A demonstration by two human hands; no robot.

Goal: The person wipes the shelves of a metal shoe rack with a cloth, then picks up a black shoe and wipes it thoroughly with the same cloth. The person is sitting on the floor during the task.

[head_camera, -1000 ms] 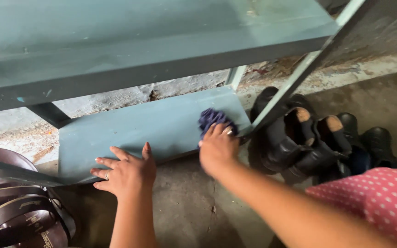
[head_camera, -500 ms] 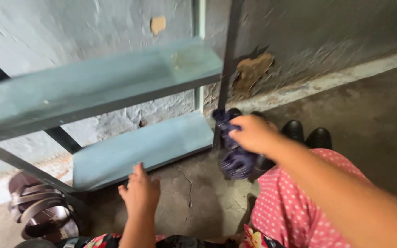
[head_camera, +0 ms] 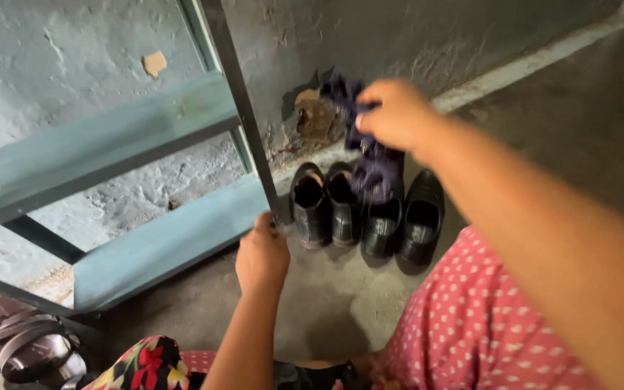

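Observation:
My right hand (head_camera: 396, 113) is raised in front of the wall, gripping a dark purple cloth (head_camera: 366, 155) that hangs down over the shoes. My left hand (head_camera: 262, 256) is low, its fingers curled at the front corner of the lower blue-green shelf (head_camera: 160, 245), next to the dark metal upright (head_camera: 247, 108) of the rack. Whether it grips the upright or only rests against it is hidden. The upper shelf (head_camera: 88, 155) runs across the left.
Two pairs of black shoes (head_camera: 366, 209) stand on the concrete floor against the flaking grey wall, right of the rack. Brown strapped sandals (head_camera: 27, 347) lie at the bottom left. A pink dotted garment (head_camera: 471, 325) covers my knee.
My right hand has lifted the cloth off the lower shelf and carried it up and right, above the shoes. The left hand has slid from the shelf's front edge to its right corner. The view has swung right.

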